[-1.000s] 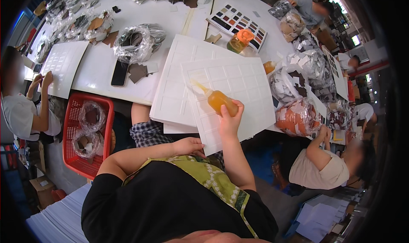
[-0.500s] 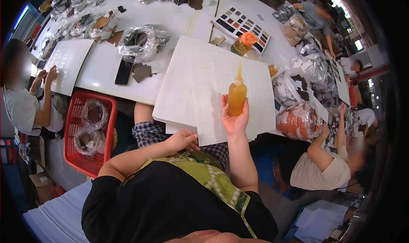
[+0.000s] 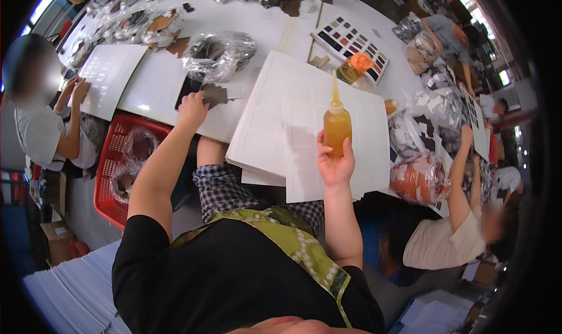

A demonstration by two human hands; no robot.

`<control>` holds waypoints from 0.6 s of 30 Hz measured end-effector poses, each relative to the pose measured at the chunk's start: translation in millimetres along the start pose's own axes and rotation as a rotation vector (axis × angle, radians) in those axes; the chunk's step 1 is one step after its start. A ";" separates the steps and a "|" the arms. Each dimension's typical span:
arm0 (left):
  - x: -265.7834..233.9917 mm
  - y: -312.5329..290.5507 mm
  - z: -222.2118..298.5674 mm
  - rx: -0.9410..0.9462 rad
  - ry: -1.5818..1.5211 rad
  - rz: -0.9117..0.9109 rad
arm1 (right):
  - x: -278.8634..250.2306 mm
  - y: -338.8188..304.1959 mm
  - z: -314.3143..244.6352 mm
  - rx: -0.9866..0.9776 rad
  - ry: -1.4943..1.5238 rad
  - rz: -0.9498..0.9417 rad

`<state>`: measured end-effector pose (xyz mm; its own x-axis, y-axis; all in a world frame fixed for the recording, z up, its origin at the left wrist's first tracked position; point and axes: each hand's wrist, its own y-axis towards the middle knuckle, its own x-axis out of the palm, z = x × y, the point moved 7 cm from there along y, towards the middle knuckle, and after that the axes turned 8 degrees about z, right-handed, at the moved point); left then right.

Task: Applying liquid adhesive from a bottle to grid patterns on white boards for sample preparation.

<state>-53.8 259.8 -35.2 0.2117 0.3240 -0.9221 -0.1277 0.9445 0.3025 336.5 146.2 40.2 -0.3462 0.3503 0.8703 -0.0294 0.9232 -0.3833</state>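
Note:
My right hand [image 3: 335, 164] is closed around a squeeze bottle [image 3: 338, 129] of amber liquid, held upright with its long thin nozzle pointing up. The bottle is above a stack of large white sheets [image 3: 304, 173] marked with faint rectangles. At the left, my left hand [image 3: 194, 109] reaches over the table, fingers apart and slightly bent. Its fingertips lie at the near edge of a dark phone [image 3: 189, 87] and beside small grey-brown swatches [image 3: 215, 94]. The hand covers part of the phone; whether the fingertips touch a swatch I cannot tell.
Behind the swatches lies a clear plastic bag of pieces [image 3: 218, 56]. An orange-capped bottle [image 3: 355, 68] and a colour sample card [image 3: 351, 44] are beyond the sheets. A red basket [image 3: 111, 185] stands at left. Bagged pieces [image 3: 418, 179] line the right; several co-workers sit around.
My left hand has left the near edge of the sheets and moved forward and left to the phone and swatches. My right hand still holds the bottle upright over the sheets.

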 end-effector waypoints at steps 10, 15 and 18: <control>6.3 11.8 3.6 -0.041 0.139 -0.078 | -99.5 -163.0 -91.7 -0.779 -0.617 0.208; 24.1 15.1 -16.4 -0.113 -0.039 -0.028 | -128.5 -208.3 -85.7 -1.172 -1.296 0.367; 0.1 12.6 -6.7 -0.025 -0.363 0.162 | -127.2 -211.0 -84.3 -1.228 -1.386 0.389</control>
<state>-61.9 271.4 -33.1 0.5150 0.4706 -0.7164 -0.2098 0.8796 0.4269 465.7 -79.8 36.5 -0.5936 0.7588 -0.2680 0.6025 0.6399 0.4771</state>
